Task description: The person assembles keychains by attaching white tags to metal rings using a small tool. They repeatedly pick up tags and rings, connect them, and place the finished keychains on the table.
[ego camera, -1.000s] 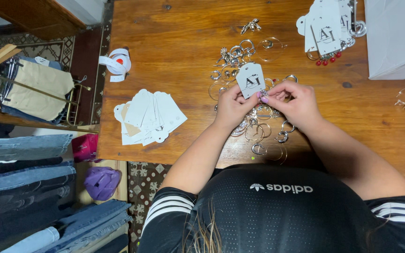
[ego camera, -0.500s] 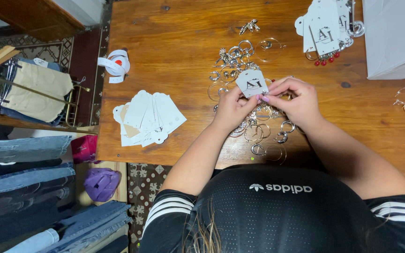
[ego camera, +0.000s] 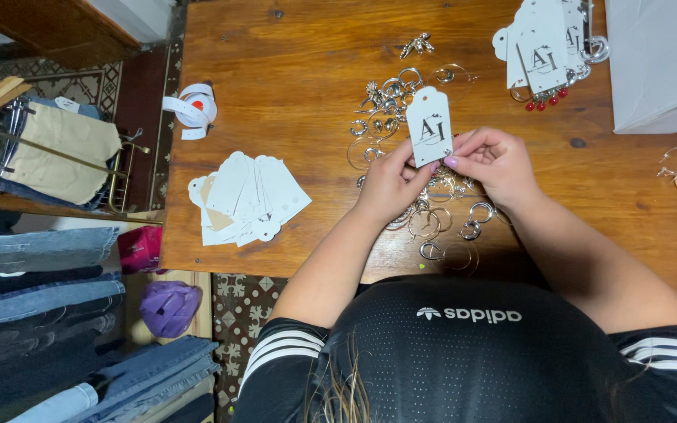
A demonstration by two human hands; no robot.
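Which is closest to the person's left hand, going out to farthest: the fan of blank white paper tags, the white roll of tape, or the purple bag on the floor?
Measured from the left hand:
1. Fan of blank white paper tags, on the wooden table just to the hand's left.
2. White roll of tape, farther left, near the table's edge.
3. Purple bag, off the table, down on the floor.

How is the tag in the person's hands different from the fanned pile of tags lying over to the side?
The held tag is a single one, pinched at its lower edge by the left hand and right hand; the fanned pile is many tags, overlapping and untouched on the table. The held tag shows a dark printed mark; the pile's tags show plain faces. The held tag is lifted above scattered silver earrings; the pile lies flat on bare wood. Both are white with scalloped tops.
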